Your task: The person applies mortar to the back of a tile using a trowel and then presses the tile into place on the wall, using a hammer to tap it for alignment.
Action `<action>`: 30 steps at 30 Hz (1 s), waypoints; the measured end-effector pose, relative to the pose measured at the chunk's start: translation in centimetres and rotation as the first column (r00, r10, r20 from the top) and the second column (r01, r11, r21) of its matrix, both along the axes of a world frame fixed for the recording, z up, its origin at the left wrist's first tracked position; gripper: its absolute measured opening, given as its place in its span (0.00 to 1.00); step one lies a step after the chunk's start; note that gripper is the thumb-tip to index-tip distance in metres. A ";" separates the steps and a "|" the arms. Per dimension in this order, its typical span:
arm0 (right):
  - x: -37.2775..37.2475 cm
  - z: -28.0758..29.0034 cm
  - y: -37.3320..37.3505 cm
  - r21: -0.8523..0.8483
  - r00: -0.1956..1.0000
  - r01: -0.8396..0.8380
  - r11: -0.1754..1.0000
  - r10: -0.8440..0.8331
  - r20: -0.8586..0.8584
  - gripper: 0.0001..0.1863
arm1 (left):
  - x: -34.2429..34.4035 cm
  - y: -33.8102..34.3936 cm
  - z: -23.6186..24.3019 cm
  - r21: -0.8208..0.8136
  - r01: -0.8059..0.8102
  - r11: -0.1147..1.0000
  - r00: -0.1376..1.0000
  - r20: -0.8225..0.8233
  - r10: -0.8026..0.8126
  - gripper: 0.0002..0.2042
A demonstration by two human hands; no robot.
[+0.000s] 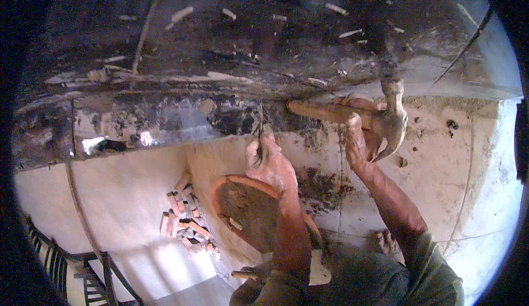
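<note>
My right hand (358, 138) is closed round the wooden handle of a claw hammer (325, 111), gripping it close to the metal head. The handle's butt points left toward the dark, mud-stained edge of the board (182, 116). My left hand (273, 165), coated in pale dust, is closed in a pinch at that same edge. A thin dark upright piece shows at its fingertips; it is too small to name. Below my left forearm stands an orange-rimmed basin (215, 196) with brown, mortar-like stuff inside.
Broken bricks (184, 218) are heaped on the lower floor at left. A dark metal railing (49, 256) and a bent rod (80, 196) stand at far left. Wood scraps (182, 14) litter the dark surface ahead. My bare foot (390, 245) shows on the ledge.
</note>
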State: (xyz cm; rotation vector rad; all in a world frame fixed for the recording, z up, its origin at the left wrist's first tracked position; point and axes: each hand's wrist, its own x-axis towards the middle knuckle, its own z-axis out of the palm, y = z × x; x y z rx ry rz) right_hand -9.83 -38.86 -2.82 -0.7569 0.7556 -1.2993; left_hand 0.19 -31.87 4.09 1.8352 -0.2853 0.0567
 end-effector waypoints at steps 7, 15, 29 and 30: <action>-2.4 -0.9 -0.2 0.011 0.989 -0.009 1.000 0.011 -0.146 0.20 | -0.6 -0.8 0.7 0.055 -0.021 0.998 1.000 0.011 0.021 0.10; -9.7 -3.1 1.8 -0.035 0.867 0.205 0.978 -0.198 -0.458 0.17 | -0.5 -0.7 1.2 0.146 -0.018 0.989 0.998 0.069 0.008 0.07; -14.5 -4.2 5.8 0.469 0.744 -0.246 0.848 0.475 -0.469 0.18 | -0.2 0.3 1.1 0.188 0.017 0.982 0.996 0.080 -0.033 0.10; -14.5 -4.5 6.2 0.461 0.749 -0.250 0.851 0.472 -0.465 0.18 | -0.4 0.3 1.1 0.259 0.025 0.966 0.993 0.107 -0.054 0.11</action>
